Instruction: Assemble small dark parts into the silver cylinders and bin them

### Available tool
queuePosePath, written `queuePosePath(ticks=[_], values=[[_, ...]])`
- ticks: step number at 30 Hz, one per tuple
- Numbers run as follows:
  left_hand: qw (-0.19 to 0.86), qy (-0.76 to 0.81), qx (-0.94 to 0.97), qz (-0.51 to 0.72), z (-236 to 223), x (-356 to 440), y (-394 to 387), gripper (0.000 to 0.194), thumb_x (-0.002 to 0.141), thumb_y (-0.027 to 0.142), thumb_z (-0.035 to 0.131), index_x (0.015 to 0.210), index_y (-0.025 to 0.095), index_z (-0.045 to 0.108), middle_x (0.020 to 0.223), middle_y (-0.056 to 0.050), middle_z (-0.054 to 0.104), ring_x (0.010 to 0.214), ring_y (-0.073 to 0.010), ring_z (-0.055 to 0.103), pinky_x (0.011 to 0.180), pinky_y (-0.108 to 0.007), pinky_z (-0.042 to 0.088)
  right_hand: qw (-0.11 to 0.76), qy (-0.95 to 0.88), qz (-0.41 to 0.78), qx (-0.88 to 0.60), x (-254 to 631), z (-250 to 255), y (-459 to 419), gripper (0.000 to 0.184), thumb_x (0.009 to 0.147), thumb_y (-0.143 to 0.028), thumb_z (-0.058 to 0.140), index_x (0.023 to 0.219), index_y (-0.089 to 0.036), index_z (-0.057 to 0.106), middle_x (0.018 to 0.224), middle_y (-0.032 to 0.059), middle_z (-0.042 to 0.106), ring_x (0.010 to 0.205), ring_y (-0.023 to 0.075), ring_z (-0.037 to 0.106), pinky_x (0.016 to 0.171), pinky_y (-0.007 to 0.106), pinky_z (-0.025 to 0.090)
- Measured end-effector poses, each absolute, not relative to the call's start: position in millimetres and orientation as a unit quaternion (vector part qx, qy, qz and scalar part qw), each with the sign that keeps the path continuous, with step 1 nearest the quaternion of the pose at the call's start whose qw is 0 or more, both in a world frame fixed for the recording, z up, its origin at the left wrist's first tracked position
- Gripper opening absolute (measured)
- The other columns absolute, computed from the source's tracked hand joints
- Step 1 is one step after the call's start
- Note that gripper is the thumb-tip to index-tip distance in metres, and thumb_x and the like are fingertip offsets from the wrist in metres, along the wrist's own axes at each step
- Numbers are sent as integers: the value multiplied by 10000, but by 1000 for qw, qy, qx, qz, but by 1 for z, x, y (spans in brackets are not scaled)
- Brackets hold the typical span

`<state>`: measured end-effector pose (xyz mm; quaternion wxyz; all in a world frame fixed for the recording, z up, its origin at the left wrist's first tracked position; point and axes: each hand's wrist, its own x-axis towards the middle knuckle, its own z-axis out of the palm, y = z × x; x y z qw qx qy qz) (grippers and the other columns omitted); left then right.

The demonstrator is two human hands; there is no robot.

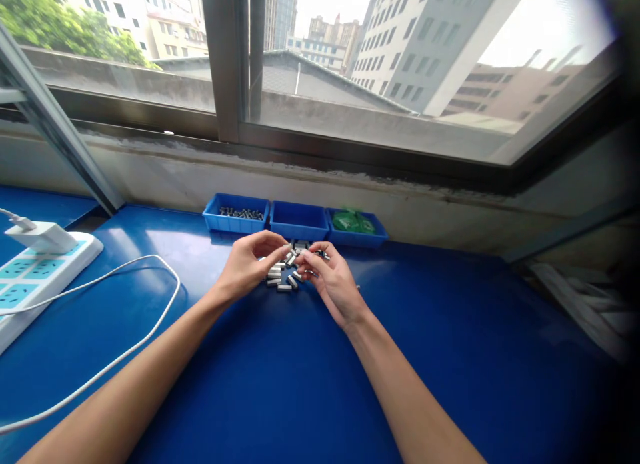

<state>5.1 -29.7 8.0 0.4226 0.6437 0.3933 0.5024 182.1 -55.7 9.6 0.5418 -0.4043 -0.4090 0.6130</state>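
Small silver-and-black rectangular pieces (285,288) lie scattered on the blue table under and between my hands. My left hand (255,261) is closed in a pinch, with one such small piece at its thumb and fingertips. Close by on the right, my right hand (333,281) has thumb and forefinger pressed together near the left fingertips. Whatever it pinches is too small to make out. More pieces show behind the fingers, partly hidden by them.
Three blue bins line the wall: the left bin (213,219) holds small dark metal parts, the middle bin (300,229) shows a bare inside, and the right bin (357,239) has green plastic packaging (353,221). A power strip (30,284) with a white cable (167,304) occupies the left.
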Motion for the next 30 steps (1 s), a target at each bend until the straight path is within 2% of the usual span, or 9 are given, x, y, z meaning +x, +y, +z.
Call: queuePosePath(ticks=[4, 8, 12, 17, 20, 25, 27, 30], values=[[391, 449, 542, 594, 1, -16, -4, 390, 772, 457, 753, 981, 133, 690, 860, -89, 756, 845, -226, 735, 795, -328, 578, 539, -398, 606, -430, 183, 8, -53, 323, 742, -378, 782, 904, -216, 555, 770, -5, 702, 647, 114, 609, 624, 233, 463], [376, 468, 470, 647, -5, -33, 15, 501, 712, 447, 803, 1065, 106, 701, 956, -123, 760, 948, -252, 730, 898, -378, 573, 542, -390, 599, -443, 186, 6, -51, 317, 727, -378, 782, 889, -209, 567, 730, -6, 694, 624, 117, 601, 604, 231, 457], [395, 455, 463, 650, -6, -35, 17, 552, 724, 432, 797, 1151, 97, 692, 1063, -148, 746, 1023, -259, 713, 952, -388, 558, 552, -417, 548, -470, 189, 5, -49, 306, 719, -399, 773, 858, -205, 581, 718, 0, 693, 611, 121, 594, 593, 236, 454], [406, 461, 529, 585, -3, -20, 1, 437, 804, 420, 715, 1120, 117, 715, 987, -123, 765, 963, -252, 728, 906, -377, 570, 529, -508, 463, -497, 203, 14, -48, 271, 776, -439, 714, 859, -210, 595, 705, 1, 678, 569, 123, 561, 540, 243, 432], [392, 464, 611, 509, -1, -6, -14, 337, 845, 395, 663, 1058, 146, 743, 973, -99, 772, 943, -242, 730, 880, -351, 570, 465, -603, 365, -537, 224, 25, -48, 223, 819, -431, 665, 842, -215, 616, 700, 2, 666, 610, 143, 586, 575, 259, 450], [286, 427, 744, 427, 0, 13, -32, 253, 891, 341, 592, 1036, 213, 756, 1036, -54, 767, 926, -214, 718, 845, -311, 558, 338, -684, 156, -627, 272, 42, -52, 164, 830, -375, 618, 818, -220, 670, 700, 10, 679, 639, 160, 607, 611, 276, 430], [247, 397, 787, 402, -1, 16, -36, 247, 903, 303, 572, 1059, 220, 745, 1046, -57, 761, 933, -211, 709, 856, -312, 545, 285, -696, 147, -642, 288, 44, -55, 182, 806, -395, 639, 808, -220, 686, 689, 8, 686, 632, 163, 611, 590, 270, 419], [196, 353, 841, 360, -6, 19, -37, 249, 918, 275, 557, 1093, 231, 728, 1100, -68, 739, 1007, -220, 680, 933, -346, 513, 195, -719, 219, -630, 304, 43, -59, 219, 742, -423, 702, 829, -221, 711, 674, -1, 696, 622, 167, 627, 559, 255, 417]])
